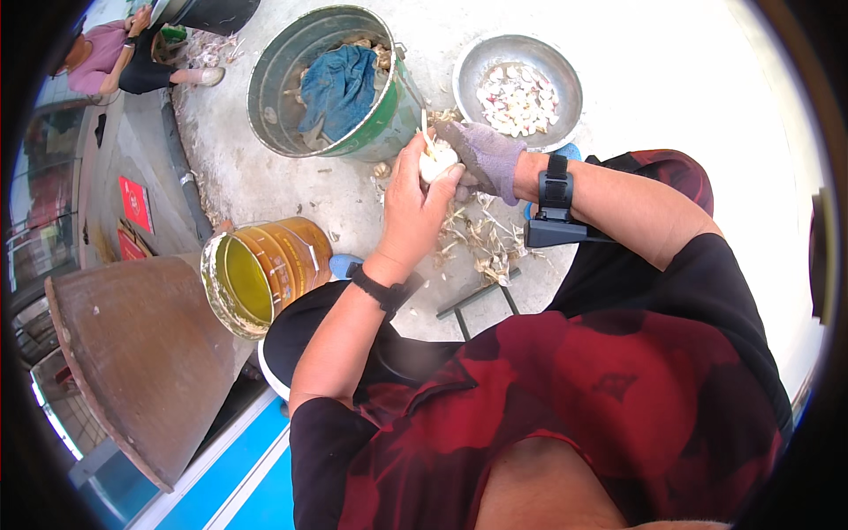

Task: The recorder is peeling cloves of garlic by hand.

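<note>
My bare left hand (pixel 421 182) grips a white garlic bulb (pixel 438 161) that has its dry stalk sticking up. Against the bulb's right side presses my right hand (pixel 482 156) in a soiled purple glove; its fingertips are partly hidden, so its hold cannot be told. Just beyond stands a green metal bucket (pixel 391 129) with garlic bulbs and a blue cloth (pixel 338 86) inside. A steel bowl (pixel 571 99) behind my right hand holds many peeled or loose garlic cloves (pixel 518 99). Dry garlic skins and stalks (pixel 493 242) litter the floor below my hands.
A yellow-brown plastic bucket (pixel 291 255) lies tilted at the left, beside a large brown vessel (pixel 146 331). A dark metal frame (pixel 480 291) is between my legs. At the upper left another person (pixel 99 56) sits near a dark tub (pixel 218 14).
</note>
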The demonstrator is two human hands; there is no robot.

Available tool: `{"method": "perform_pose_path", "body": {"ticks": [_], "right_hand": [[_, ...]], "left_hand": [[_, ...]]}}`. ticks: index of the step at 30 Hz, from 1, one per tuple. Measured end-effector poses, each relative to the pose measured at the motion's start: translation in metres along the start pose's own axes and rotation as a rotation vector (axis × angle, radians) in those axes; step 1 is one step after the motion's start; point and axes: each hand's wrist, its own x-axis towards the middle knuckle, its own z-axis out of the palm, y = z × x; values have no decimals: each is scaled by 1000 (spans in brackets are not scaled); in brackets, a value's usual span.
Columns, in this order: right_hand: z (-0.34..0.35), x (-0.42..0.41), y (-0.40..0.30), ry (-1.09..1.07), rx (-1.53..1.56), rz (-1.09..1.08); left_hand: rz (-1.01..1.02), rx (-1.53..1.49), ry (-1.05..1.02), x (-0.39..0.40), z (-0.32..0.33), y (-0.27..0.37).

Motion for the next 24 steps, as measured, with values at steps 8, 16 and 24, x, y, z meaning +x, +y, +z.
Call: {"method": "perform_pose_path", "body": {"ticks": [8,16,24], "right_hand": [[-27,-2,-27,-149,880,215],[-53,-11,-21,47,940,339],[-87,-3,11,268,816,455]], "left_hand": [[-340,-615,16,15,-20,-27],[-727,-713,-74,23,-11,-41],[-648,-845,-202,26,-2,-34]]}}
